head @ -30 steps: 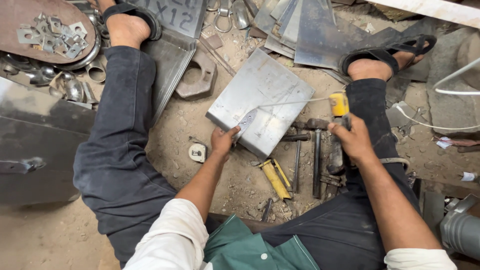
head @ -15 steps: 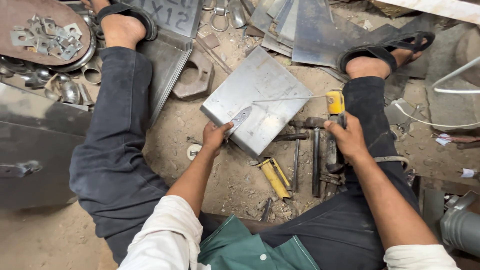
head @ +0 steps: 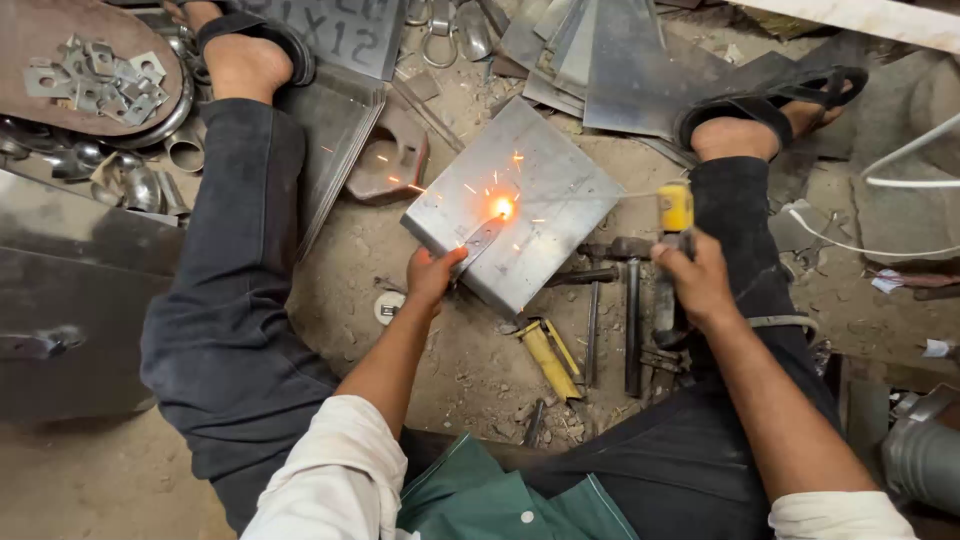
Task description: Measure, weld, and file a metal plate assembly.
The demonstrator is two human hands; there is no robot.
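A: We see the left hand (head: 432, 275) pinching a small metal strip (head: 480, 240) against the steel block (head: 515, 205). Which way does the strip run?

B: Its long axis slants from the fingers up and to the right, its far tip at the bright spark (head: 502, 207) on the block's top face. The block itself lies on the dirt floor (head: 330, 290) between our legs, one corner towards us.

A: And the right hand (head: 695, 275)?

B: Clenched round a welding holder (head: 677, 210) with a yellow head; its thin rod (head: 610, 197) reaches left, nearly level, to the spark.

A: Any signs?

B: A grey plate with cut-out characters (head: 340, 30) lies at top, by the left foot (head: 245, 55).

A: Containers?

B: A round rusty dish (head: 40, 30), top left, holds small grey metal brackets (head: 95, 80).
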